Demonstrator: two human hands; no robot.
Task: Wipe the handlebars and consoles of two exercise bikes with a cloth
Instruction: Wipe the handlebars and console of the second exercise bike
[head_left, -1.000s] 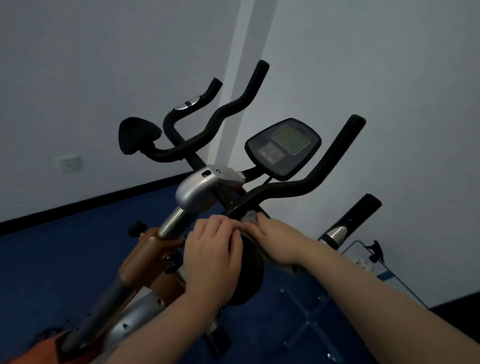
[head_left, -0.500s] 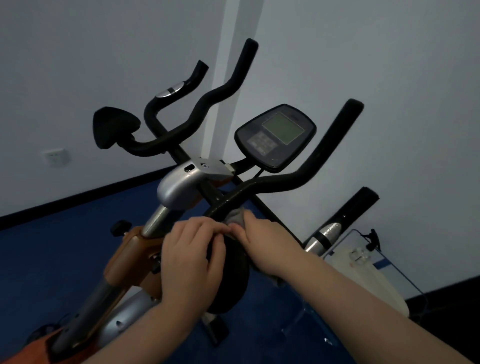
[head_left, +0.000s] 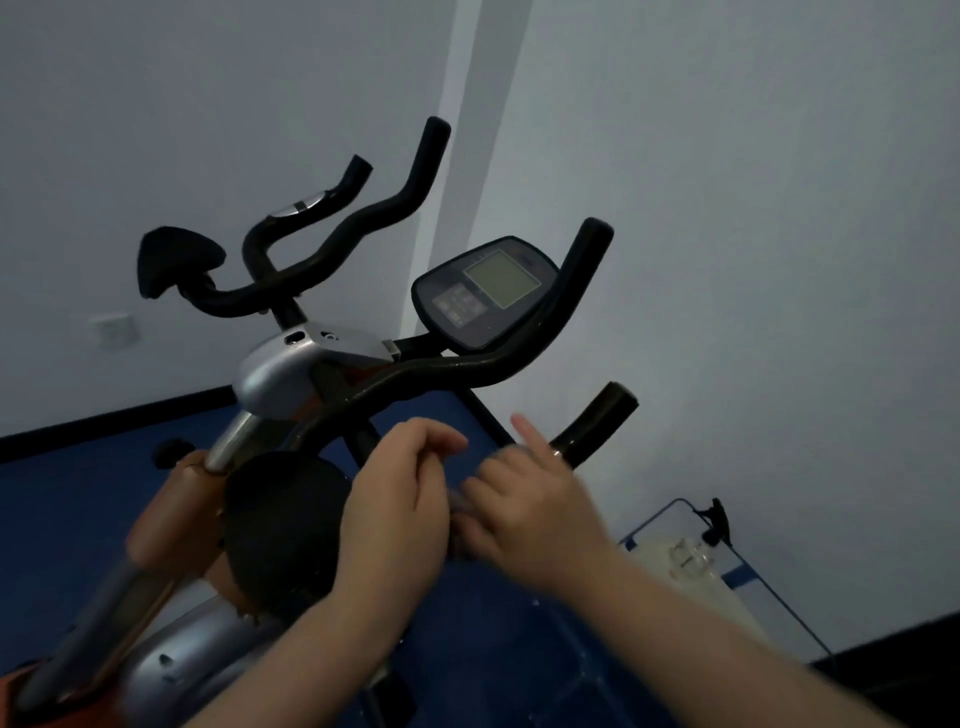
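Observation:
An exercise bike fills the view, with black curved handlebars and an oval console with a grey screen. My left hand and my right hand meet just below the near handlebar, beside the round black pad. A small grey cloth is bunched between them, mostly hidden and blurred. Both hands pinch it; my right index finger sticks up. Neither hand touches the bar. A short black grip rises just behind my right hand.
The bike's silver stem housing and orange frame lie to the left. A second pair of black bars rises behind. White walls stand close ahead, with blue floor below. A white container in a thin wire frame sits at the lower right.
Both hands have come off the round black pad and shifted right and down from the handlebar, the cloth still between them. My right index finger has lifted.

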